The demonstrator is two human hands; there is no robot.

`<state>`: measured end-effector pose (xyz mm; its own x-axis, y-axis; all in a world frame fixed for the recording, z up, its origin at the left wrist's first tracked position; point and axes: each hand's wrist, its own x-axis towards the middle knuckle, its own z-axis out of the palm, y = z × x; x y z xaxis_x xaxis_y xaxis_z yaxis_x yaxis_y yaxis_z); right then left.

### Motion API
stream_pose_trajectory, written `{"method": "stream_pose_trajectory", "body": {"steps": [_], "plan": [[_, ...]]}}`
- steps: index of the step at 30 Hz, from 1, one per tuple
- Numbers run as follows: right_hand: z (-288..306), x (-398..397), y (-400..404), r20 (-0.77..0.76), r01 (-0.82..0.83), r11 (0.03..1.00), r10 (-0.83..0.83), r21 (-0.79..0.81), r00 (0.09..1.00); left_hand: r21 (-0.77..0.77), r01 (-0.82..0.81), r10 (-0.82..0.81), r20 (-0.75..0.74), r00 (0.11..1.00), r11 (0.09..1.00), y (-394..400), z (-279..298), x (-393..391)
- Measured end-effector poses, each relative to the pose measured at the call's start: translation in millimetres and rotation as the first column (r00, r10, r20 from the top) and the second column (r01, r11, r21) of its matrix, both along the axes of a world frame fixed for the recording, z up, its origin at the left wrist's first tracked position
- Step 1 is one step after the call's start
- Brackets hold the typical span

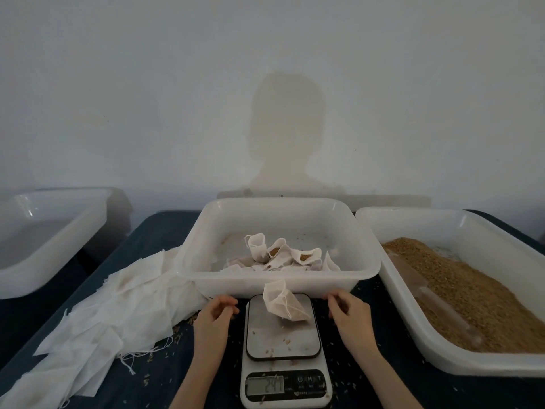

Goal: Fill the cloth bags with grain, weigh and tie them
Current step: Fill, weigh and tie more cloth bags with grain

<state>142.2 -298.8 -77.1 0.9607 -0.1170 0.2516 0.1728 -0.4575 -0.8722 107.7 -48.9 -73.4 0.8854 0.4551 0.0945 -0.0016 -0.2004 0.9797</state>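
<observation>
A dark blue table (153,240), strewn with grain, is backed by a pale wall (147,84); the left hand (216,312) and right hand (348,309) are loosely curled, with nothing held.

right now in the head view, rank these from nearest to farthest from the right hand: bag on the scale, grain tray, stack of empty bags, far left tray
From the right hand:
1. Bag on the scale, just to its left.
2. Grain tray, to its right; close to the bag's distance, so 1 and 2 are nearly tied.
3. Stack of empty bags, across on the left.
4. Far left tray, beyond the stack.
</observation>
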Motion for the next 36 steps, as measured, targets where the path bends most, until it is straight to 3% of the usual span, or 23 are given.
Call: {"method": "stream_pose_trajectory", "body": {"steps": [22,26,29,33,36], "plan": [[8,-3,3,-0.030,-0.048,0.999,0.047,-0.026,0.998,-0.009,-0.005,0.005,-0.017,1.000,1.000,1,-3,2],[31,-8,10,0.055,-0.110,0.985,0.118,-0.133,0.991,-0.039,-0.018,0.017,-0.023,1.000,0.999,1,-2,3],[56,-18,23,0.059,-0.265,0.949,0.278,-0.173,0.959,-0.035,-0.013,0.012,-0.025,1.000,0.999,-1,-1,2],[68,-29,42,0.015,-0.325,0.775,0.395,-0.542,0.918,-0.006,-0.005,0.005,-0.029,1.000,1.000,-1,0,1],[63,-29,53,0.035,-0.293,0.716,0.406,-0.634,0.913,0.004,-0.001,0.001,-0.030,1.000,1.000,-2,2,1]]}}
